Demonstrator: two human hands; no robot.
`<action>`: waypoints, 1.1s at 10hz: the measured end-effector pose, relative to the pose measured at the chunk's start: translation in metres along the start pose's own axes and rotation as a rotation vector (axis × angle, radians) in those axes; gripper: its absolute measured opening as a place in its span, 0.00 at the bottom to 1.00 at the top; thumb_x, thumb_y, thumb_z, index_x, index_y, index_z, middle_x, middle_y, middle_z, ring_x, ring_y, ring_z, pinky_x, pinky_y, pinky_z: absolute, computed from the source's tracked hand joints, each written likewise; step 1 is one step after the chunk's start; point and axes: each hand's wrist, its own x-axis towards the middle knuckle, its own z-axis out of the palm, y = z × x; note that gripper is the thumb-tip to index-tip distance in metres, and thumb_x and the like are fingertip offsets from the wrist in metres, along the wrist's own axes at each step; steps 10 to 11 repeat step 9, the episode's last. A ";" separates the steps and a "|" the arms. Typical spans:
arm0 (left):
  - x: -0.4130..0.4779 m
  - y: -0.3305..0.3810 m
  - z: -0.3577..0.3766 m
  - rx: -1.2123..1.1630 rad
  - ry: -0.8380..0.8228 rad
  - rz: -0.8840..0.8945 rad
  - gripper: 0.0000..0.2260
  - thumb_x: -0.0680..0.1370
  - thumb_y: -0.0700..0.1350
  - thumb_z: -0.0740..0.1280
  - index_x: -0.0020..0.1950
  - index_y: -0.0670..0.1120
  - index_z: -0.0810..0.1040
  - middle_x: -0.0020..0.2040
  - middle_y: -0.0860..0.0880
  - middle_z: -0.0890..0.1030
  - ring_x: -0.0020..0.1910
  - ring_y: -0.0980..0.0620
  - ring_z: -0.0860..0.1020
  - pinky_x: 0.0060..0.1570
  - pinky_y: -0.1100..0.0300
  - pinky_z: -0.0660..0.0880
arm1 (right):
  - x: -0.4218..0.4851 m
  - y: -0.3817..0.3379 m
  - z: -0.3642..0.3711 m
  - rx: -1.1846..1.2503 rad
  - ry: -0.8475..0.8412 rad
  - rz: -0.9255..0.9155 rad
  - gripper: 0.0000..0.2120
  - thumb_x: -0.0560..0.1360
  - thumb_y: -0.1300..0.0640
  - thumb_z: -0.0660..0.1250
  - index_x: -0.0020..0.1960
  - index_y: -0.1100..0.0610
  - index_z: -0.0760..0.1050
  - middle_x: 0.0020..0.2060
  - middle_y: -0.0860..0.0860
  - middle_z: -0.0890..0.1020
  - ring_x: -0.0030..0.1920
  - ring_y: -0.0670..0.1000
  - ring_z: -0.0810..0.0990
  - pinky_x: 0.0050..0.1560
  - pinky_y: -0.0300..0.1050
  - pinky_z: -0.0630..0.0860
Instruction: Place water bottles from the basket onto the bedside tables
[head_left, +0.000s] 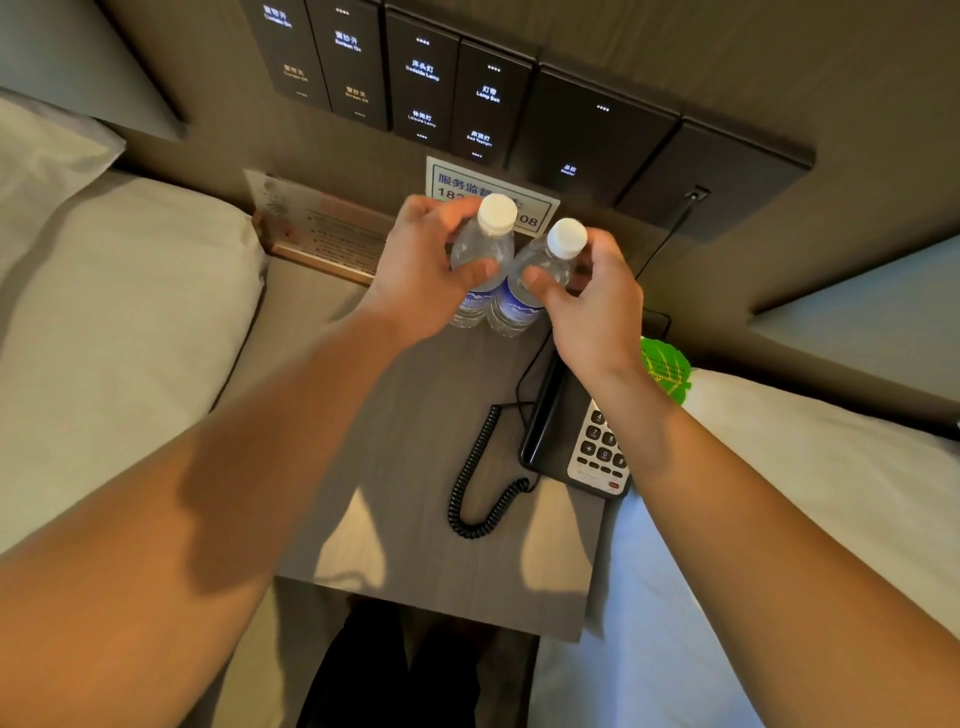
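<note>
Two clear water bottles with white caps and blue labels stand upright, side by side and touching, at the back of the grey bedside table (405, 467). My left hand (421, 275) is wrapped around the left bottle (480, 254). My right hand (597, 306) grips the right bottle (540, 270) at its shoulder. Both bottle bases rest on or just above the tabletop; I cannot tell which. No basket is in view.
A black telephone (576, 441) with a coiled cord (478, 483) lies on the table's right side. A framed card (322, 234) and a white notice (535, 208) stand at the back under a wall switch panel (467, 88). Beds flank the table. A green tag (665, 369) lies right.
</note>
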 end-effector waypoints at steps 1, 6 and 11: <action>0.001 0.000 0.001 -0.056 0.017 -0.013 0.25 0.75 0.45 0.76 0.70 0.50 0.73 0.60 0.50 0.77 0.56 0.55 0.77 0.60 0.58 0.77 | 0.000 -0.001 -0.002 0.027 0.006 0.019 0.24 0.75 0.54 0.76 0.67 0.55 0.73 0.59 0.49 0.81 0.58 0.49 0.80 0.53 0.37 0.75; -0.002 0.000 -0.002 -0.119 -0.006 -0.034 0.21 0.76 0.45 0.75 0.67 0.49 0.73 0.59 0.54 0.81 0.58 0.57 0.79 0.59 0.59 0.78 | -0.002 0.005 0.006 0.065 0.060 0.065 0.25 0.74 0.52 0.78 0.66 0.56 0.72 0.59 0.52 0.82 0.57 0.49 0.81 0.54 0.39 0.78; -0.035 -0.009 -0.009 -0.194 0.024 -0.255 0.29 0.75 0.50 0.75 0.74 0.49 0.70 0.68 0.53 0.78 0.64 0.53 0.78 0.63 0.54 0.77 | -0.035 0.017 -0.005 0.120 0.027 0.172 0.34 0.76 0.49 0.75 0.77 0.58 0.66 0.71 0.57 0.77 0.69 0.53 0.77 0.68 0.55 0.77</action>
